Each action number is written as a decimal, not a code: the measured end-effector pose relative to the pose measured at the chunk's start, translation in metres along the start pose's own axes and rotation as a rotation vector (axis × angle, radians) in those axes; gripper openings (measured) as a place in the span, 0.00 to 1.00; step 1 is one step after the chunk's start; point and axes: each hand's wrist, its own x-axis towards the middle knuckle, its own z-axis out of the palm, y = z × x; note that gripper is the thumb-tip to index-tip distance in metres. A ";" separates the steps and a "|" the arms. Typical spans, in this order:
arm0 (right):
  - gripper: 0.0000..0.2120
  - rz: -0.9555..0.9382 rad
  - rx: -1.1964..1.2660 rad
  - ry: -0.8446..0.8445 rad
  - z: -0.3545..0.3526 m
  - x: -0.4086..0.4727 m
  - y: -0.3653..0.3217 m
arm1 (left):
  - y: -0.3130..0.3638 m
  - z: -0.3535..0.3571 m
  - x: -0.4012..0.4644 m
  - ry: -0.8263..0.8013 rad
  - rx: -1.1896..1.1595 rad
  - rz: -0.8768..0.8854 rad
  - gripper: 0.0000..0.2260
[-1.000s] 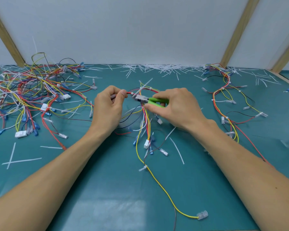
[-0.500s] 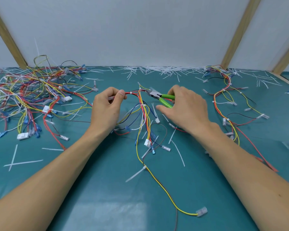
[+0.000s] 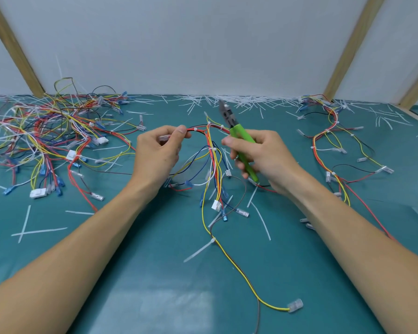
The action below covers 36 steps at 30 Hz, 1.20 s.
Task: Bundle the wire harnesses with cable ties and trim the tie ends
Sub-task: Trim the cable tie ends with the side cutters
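**Harness lifted for trimming**

The red, yellow and blue tied wire harness point(image 3: 211, 150) sits mid-worktop. The left hand point(image 3: 158, 153) pinches its red branch, presumably to present ties. At three o'clock, the right hand point(image 3: 263, 155) grips green-handled cutters point(image 3: 239, 138), tip raised clear. An untrimmed white tie tail point(image 3: 198, 250) lies at six o'clock.

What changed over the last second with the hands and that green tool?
The right hand has swung the green-handled cutters up and away from the harness, so the tip now points toward the wall instead of sitting at the wires. A cable tie with an untrimmed tail now shows lower on the yellow wire. The left hand still pinches the red wires at the same spot.
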 end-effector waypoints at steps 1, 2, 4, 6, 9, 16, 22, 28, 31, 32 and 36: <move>0.13 0.019 -0.018 -0.043 0.003 -0.002 0.001 | 0.001 0.000 -0.001 -0.015 -0.023 -0.012 0.11; 0.14 0.038 -0.046 -0.070 0.006 -0.003 0.002 | 0.002 0.000 -0.001 -0.033 -0.032 -0.017 0.10; 0.15 0.059 -0.085 -0.086 0.012 -0.005 0.005 | 0.003 0.000 -0.001 -0.076 -0.029 -0.014 0.11; 0.15 0.050 -0.095 -0.073 0.014 -0.005 0.007 | 0.005 -0.001 -0.001 -0.135 -0.044 -0.016 0.11; 0.14 0.040 -0.082 -0.038 0.010 -0.003 0.006 | 0.009 -0.003 -0.001 -0.247 -0.062 -0.020 0.14; 0.08 -0.034 0.126 0.196 0.004 0.003 0.005 | 0.007 -0.003 0.002 -0.023 0.089 0.078 0.11; 0.06 -0.042 0.134 0.475 -0.008 0.012 0.012 | 0.011 -0.002 -0.004 -0.190 0.162 0.074 0.18; 0.05 -0.034 0.102 0.564 -0.017 0.015 0.019 | 0.009 0.001 -0.016 -0.708 0.375 -0.035 0.27; 0.05 -0.022 0.131 0.556 -0.016 0.016 0.020 | 0.014 0.000 -0.017 -0.838 0.402 -0.067 0.32; 0.05 -0.021 0.136 0.553 -0.015 0.016 0.020 | 0.014 0.000 -0.018 -0.870 0.439 -0.058 0.32; 0.05 -0.090 0.017 0.546 -0.014 0.015 0.020 | 0.011 0.006 -0.022 -0.811 0.571 0.010 0.11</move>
